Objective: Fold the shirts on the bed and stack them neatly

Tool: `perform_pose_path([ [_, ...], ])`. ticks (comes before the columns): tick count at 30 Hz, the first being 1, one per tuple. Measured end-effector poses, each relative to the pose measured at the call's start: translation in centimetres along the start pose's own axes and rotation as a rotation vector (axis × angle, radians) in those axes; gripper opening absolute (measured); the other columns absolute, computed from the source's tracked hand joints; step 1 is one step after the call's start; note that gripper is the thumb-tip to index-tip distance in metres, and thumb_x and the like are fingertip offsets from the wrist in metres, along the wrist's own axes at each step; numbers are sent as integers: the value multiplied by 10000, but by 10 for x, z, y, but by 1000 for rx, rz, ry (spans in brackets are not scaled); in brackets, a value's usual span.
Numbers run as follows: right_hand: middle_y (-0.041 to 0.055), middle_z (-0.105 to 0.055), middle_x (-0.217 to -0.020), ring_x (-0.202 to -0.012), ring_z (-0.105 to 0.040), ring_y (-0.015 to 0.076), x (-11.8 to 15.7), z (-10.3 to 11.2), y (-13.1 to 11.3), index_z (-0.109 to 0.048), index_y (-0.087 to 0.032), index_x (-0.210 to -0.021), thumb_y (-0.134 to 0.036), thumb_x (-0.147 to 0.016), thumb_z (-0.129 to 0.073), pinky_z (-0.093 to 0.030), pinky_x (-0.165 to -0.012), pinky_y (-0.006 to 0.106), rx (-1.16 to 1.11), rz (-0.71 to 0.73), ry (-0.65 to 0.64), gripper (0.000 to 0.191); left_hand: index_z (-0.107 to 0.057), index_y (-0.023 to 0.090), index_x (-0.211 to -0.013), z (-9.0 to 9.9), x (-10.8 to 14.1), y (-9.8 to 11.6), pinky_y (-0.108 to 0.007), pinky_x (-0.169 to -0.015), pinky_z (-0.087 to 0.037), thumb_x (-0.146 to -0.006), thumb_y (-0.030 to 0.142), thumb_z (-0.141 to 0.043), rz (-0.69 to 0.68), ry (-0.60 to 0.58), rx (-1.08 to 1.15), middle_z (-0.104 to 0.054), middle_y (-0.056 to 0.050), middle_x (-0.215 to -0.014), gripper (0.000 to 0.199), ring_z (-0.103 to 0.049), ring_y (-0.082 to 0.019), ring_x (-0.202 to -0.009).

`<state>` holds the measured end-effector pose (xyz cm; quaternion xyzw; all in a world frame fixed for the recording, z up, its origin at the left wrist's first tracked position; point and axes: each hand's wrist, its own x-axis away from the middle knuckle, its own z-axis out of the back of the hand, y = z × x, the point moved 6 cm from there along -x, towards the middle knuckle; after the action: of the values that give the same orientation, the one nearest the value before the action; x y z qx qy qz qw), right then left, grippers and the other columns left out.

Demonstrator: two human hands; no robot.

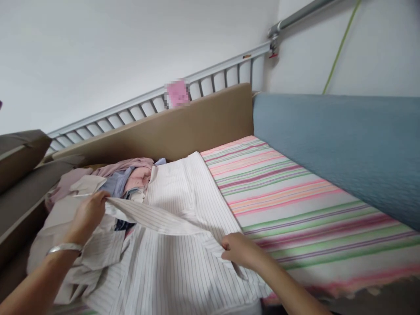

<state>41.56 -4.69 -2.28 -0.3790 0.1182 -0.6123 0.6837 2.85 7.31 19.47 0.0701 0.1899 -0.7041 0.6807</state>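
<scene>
A white shirt (183, 262) with thin dark stripes lies spread over a striped sheet, its far part flat and its near part loosely creased. My left hand (93, 214), a silver bangle on its wrist, pinches the left end of a raised strip of this cloth, which looks like a sleeve. The strip runs slanting across the shirt to my right hand (238, 249). That hand is closed on the cloth at the shirt's right edge. Beyond and beneath my left hand is a heap of clothes (121, 179) in pink, blue and beige.
The sheet (262, 192) has pink, green and purple stripes. A brown padded board (210, 118) runs along the back, with a white radiator (131, 114) behind it. A blue backrest (337, 144) borders the right side. Grey-brown cushions (22, 197) stand at the left.
</scene>
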Motion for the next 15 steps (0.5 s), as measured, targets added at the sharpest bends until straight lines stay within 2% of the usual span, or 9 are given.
perform_pose_path([
  [4,-14,-599,-570,-533,-499,98,-1,1,7,-669,-170,-626,-181,-597,-558,-223,-454,222,-32,-52,-22,116,-597,141,-953,3,-71,54,-290,-813,-448,-771,139,-312,-125,-36,-71,-677,-117,-968,338,-621,-210,-902],
  [7,12,-644,-606,-571,-564,125,-2,5,8,-698,-173,-641,-181,-588,-564,-245,-463,227,-19,-65,-41,145,-602,141,-963,-11,-126,108,-289,-839,-442,-772,93,-326,-200,-57,-125,-661,-127,-1019,339,-609,-212,-976],
  [11,34,-711,-769,-744,-650,187,-2,6,16,-725,-227,-746,-166,-565,-575,-316,-505,225,-104,-170,-83,243,-615,146,-930,-53,-187,185,-321,-826,-467,-847,153,-391,-247,-157,-203,-661,-101,-970,240,-617,-195,-942],
  [13,30,-708,-776,-746,-658,193,-4,5,24,-715,-250,-760,-174,-595,-573,-341,-507,229,-163,-228,-68,231,-602,138,-965,-82,-208,222,-357,-802,-492,-873,271,-457,-250,-224,-234,-652,-73,-957,217,-616,-175,-893],
  [15,35,-693,-760,-717,-656,195,-11,0,31,-698,-250,-748,-194,-649,-587,-362,-498,237,-202,-259,-63,160,-583,140,-1014,-114,-222,256,-379,-794,-506,-856,360,-509,-259,-282,-253,-634,-56,-987,281,-607,-162,-884],
])
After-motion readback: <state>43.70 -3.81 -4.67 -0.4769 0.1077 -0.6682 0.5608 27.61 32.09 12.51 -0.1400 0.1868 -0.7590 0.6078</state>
